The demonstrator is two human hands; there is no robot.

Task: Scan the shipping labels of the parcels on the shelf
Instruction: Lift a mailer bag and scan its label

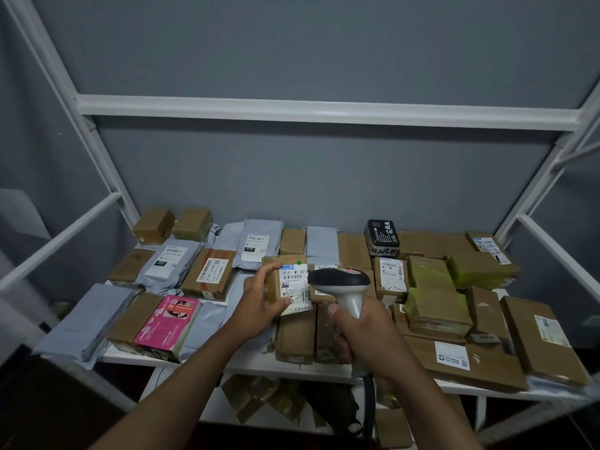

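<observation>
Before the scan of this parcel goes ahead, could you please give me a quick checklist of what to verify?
1. Parcel held firmly: ok, the left hand grips it at its left edge, raised off the shelf.
2. Label faces up: ok, its barcode shows.
3. Barcode unobstructed: not ok, the scanner head overlaps the label's right edge.
4. Scanner held securely: ok, the right hand wraps its handle.
5. Scanner aimed at the label: cannot tell, its window is hidden.
6. Label flat: cannot tell, its lower edge looks slightly lifted.
</observation>
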